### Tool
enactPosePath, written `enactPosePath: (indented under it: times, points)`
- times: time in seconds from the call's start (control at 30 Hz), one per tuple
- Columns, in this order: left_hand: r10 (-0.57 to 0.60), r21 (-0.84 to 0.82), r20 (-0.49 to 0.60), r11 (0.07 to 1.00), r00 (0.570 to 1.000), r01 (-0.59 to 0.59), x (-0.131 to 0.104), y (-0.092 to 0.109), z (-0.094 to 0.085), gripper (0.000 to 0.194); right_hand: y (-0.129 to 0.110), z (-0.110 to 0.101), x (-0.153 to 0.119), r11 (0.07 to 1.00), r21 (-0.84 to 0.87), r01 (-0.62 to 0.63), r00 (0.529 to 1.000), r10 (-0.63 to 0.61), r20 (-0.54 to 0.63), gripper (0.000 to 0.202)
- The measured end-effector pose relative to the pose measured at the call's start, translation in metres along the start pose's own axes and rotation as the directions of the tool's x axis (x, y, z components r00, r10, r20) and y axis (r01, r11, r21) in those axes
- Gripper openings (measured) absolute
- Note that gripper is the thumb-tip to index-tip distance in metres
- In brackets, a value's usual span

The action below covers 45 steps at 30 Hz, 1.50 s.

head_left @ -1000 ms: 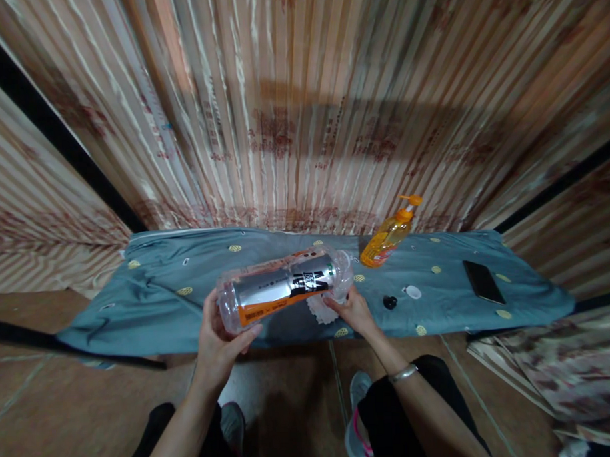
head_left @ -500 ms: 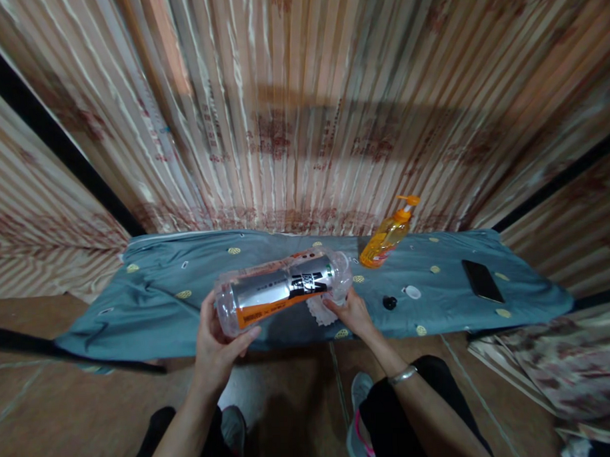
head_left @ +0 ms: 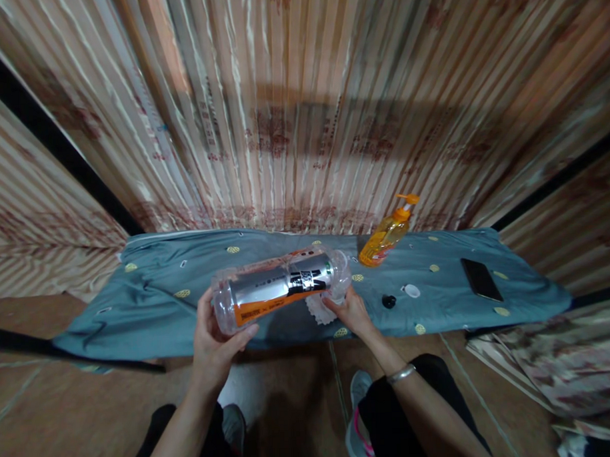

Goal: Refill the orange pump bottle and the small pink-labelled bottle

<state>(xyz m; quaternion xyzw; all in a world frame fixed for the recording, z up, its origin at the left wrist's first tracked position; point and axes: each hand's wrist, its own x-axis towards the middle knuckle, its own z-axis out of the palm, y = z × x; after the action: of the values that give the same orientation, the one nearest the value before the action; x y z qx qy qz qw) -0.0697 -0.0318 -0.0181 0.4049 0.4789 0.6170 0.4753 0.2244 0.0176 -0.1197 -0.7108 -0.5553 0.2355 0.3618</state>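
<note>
A large clear plastic bottle (head_left: 282, 287) with a silver and orange label lies on its side in the air between my hands. Its base rests in my left hand (head_left: 216, 341), whose fingers and thumb wrap round it. At the neck end, my right hand (head_left: 348, 310) grips the bottle from below. A whitish scalloped cloth (head_left: 319, 311) shows under the neck, beside my right thumb; whether that hand touches it, I cannot tell.
On the teal cloth-covered surface (head_left: 152, 307) stands an orange pump bottle (head_left: 384, 239). Right of my right hand are a small black object (head_left: 388, 301), a white oval piece (head_left: 411, 291) and a dark phone (head_left: 481, 280). A striped curtain (head_left: 303, 175) hangs behind; black poles slant at both sides.
</note>
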Motion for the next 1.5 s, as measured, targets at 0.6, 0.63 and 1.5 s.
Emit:
enactPosePath:
  times: [0.6,0.63,1.5]
  points:
    - [0.087,-0.037,-0.028,0.995,0.996,-0.088,0.008,-0.009,0.001,0.097,0.003,0.001,0.001,0.999,-0.044,-0.002,1.0,0.003,0.025,0.06]
    - [0.082,-0.036,-0.027,0.996,0.996,-0.083,0.008,-0.009,0.001,0.097,0.002,0.0,0.001,0.999,-0.047,-0.006,1.0,0.007,0.028,0.059]
    - [0.12,0.018,-0.006,0.993,0.993,-0.12,0.008,-0.012,-0.002,0.094,0.001,-0.002,0.001,0.998,-0.057,0.0,0.999,0.002,0.039,0.064]
